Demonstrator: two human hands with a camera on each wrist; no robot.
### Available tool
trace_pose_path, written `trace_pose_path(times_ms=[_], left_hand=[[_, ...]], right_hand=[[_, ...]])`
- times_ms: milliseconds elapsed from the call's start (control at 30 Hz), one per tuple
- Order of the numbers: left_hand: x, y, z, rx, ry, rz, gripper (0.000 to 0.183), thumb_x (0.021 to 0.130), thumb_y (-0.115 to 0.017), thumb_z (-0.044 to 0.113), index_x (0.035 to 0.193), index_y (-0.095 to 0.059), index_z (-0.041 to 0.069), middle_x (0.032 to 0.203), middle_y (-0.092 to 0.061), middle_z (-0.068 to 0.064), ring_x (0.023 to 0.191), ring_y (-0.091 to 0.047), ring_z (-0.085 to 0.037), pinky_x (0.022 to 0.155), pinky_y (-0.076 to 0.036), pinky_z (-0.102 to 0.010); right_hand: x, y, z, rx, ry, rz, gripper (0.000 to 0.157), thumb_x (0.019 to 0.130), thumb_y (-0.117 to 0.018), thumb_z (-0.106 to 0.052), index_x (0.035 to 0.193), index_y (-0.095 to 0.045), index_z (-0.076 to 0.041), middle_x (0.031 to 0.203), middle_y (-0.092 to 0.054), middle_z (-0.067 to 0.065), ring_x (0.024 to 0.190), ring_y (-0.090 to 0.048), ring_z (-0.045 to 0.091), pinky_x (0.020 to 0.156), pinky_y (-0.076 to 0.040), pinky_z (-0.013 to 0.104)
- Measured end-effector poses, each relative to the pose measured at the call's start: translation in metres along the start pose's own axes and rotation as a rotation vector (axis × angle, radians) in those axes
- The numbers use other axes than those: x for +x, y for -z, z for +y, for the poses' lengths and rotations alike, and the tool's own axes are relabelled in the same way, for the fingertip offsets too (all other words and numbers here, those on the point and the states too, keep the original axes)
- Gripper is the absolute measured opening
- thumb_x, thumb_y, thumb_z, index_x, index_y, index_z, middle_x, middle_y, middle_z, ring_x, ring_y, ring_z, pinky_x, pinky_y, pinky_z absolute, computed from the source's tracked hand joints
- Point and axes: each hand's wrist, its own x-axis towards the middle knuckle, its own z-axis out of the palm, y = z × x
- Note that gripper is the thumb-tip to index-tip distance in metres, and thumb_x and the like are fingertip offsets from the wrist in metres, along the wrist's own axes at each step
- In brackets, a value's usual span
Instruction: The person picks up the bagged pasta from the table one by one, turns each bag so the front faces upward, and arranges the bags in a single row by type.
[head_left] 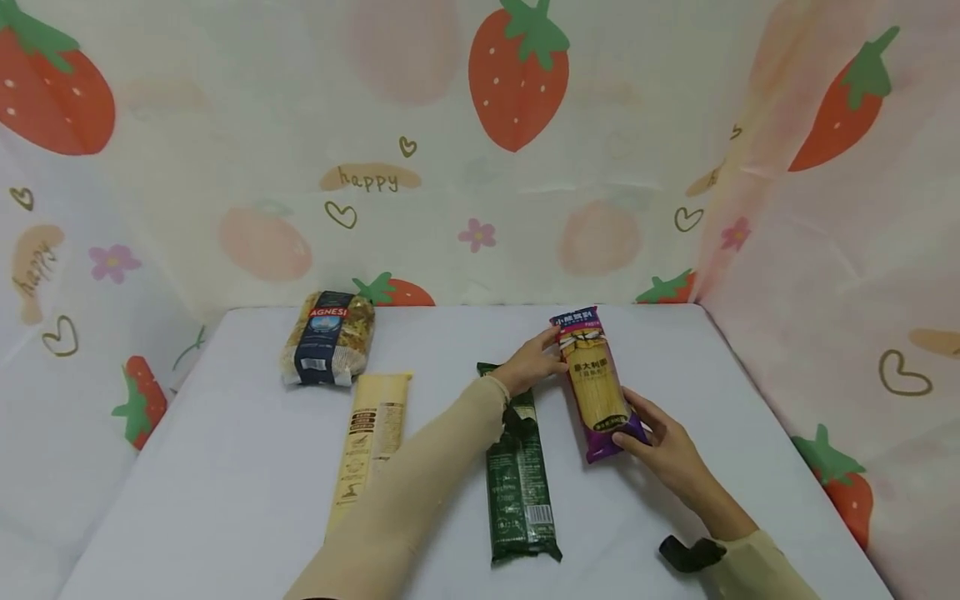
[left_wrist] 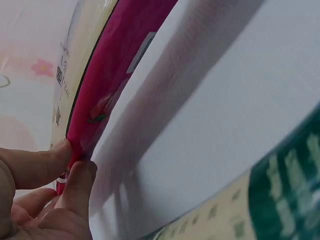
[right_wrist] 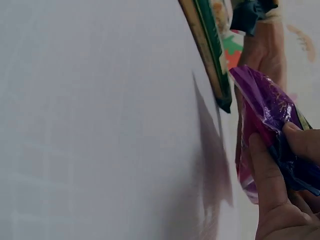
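Note:
A purple pack of spaghetti (head_left: 594, 379) with a clear window is held between both hands, its printed front up. My left hand (head_left: 532, 360) pinches its far left edge; in the left wrist view thumb and fingers (left_wrist: 77, 185) grip the magenta side. At the near right corner my right hand (head_left: 663, 446) holds the crinkled purple end (right_wrist: 267, 100) between thumb and fingers. Shadow shows on the white cloth below the pack in both wrist views. A dark green pasta pack (head_left: 521, 492) lies under my left wrist, partly hidden by it.
Left of the green pack lies a pale yellow pack (head_left: 371, 433), partly covered by my left sleeve. An AGNESI pasta bag (head_left: 327, 337) sits at the back left. The white table (head_left: 225, 467) is bordered by strawberry-print curtains (head_left: 517, 233) at the back and sides.

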Motion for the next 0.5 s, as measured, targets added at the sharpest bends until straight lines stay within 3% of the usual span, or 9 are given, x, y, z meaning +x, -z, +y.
trace_pose_path(times_ms=[233, 367, 500], left_hand=[[0.009, -0.005, -0.004, 0.023, -0.008, -0.01, 0.084, 0.103, -0.064, -0.007, 0.173, -0.02, 0.01, 0.179, -0.016, -0.014, 0.159, -0.032, -0.036, 0.125, -0.037, -0.045], [0.01, -0.007, -0.003, 0.135, -0.025, 0.021, 0.08, 0.105, -0.067, 0.001, 0.172, -0.025, 0.01, 0.177, -0.023, -0.014, 0.16, -0.03, -0.033, 0.128, -0.031, -0.043], [0.012, -0.015, 0.0, 0.136, -0.042, 0.003, 0.076, 0.106, -0.065, 0.001, 0.171, -0.026, 0.007, 0.174, -0.03, -0.019, 0.161, -0.03, -0.031, 0.129, -0.03, -0.041]], right_hand=[[0.011, 0.004, 0.007, -0.025, -0.061, 0.006, 0.081, 0.103, -0.076, -0.026, 0.17, -0.033, -0.013, 0.176, -0.027, 0.014, 0.164, -0.019, 0.036, 0.111, -0.035, 0.009], [0.019, 0.007, 0.009, -0.03, -0.077, 0.002, 0.081, 0.104, -0.076, -0.027, 0.171, -0.032, -0.014, 0.176, -0.027, 0.015, 0.163, -0.021, 0.038, 0.109, -0.037, 0.011], [0.022, 0.011, 0.008, -0.027, -0.1, 0.019, 0.082, 0.104, -0.076, -0.026, 0.171, -0.031, -0.013, 0.176, -0.026, 0.018, 0.161, -0.023, 0.042, 0.104, -0.04, 0.009]])
